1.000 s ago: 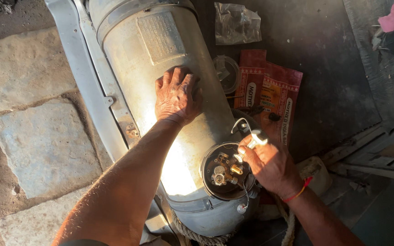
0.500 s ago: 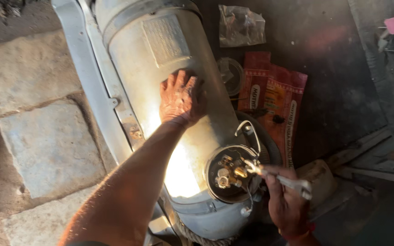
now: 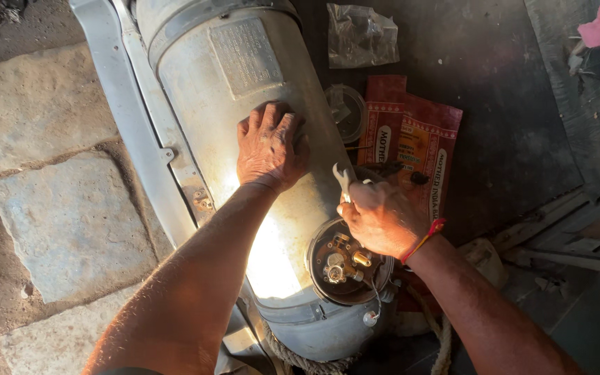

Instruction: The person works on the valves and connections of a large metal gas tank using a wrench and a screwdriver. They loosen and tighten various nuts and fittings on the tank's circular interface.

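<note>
Head view: right hand (image 3: pixel 382 219) fisted around a wrench (image 3: pixel 342 182) above the valve recess (image 3: pixel 345 264), left hand (image 3: pixel 270 147) flat on the gas cylinder (image 3: pixel 244 90).

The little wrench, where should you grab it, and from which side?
Grab the wrench by its plain handle, coming from the right, as the right hand does. Its open forked end pokes up above the fist, so the handle below is likely the part to wrap fingers around.

It looked like a rough outdoor repair yard or roadside workshop. A big grey metal gas cylinder (image 3: pixel 258 139) lay on the ground across worn stone slabs (image 3: pixel 57 208) and a dirty dark mat (image 3: pixel 522 111), with red packets (image 3: pixel 411 139), a crumpled plastic bag (image 3: pixel 359 35), rope (image 3: pixel 307 361) and scrap strewn about.
</note>
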